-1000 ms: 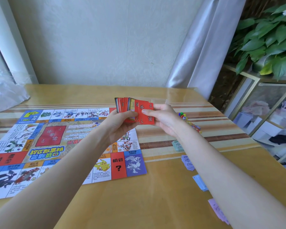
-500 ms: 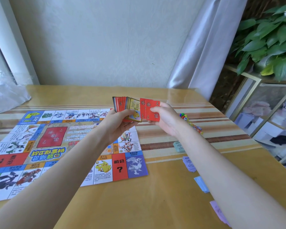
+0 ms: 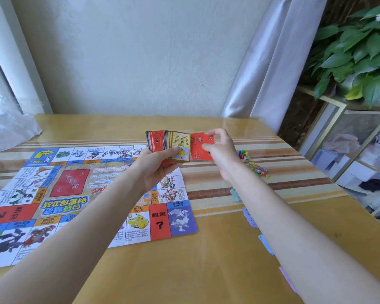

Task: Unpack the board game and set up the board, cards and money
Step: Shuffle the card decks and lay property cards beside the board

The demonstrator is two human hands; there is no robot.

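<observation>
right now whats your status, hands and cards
Left hand grips the card stack. Right hand pinches a red card beside the stack. Board laid flat on table; nothing in the way.

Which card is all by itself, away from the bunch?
The red card, pinched alone in the right hand. The other cards stay bunched in the stack held by the left hand, with a yellow card in front.

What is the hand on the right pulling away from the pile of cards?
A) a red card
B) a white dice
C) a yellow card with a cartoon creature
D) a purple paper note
A: the right hand pinches a red card beside the fanned stack of game cards that the left hand holds; the yellow creature card stays on the stack.
</observation>
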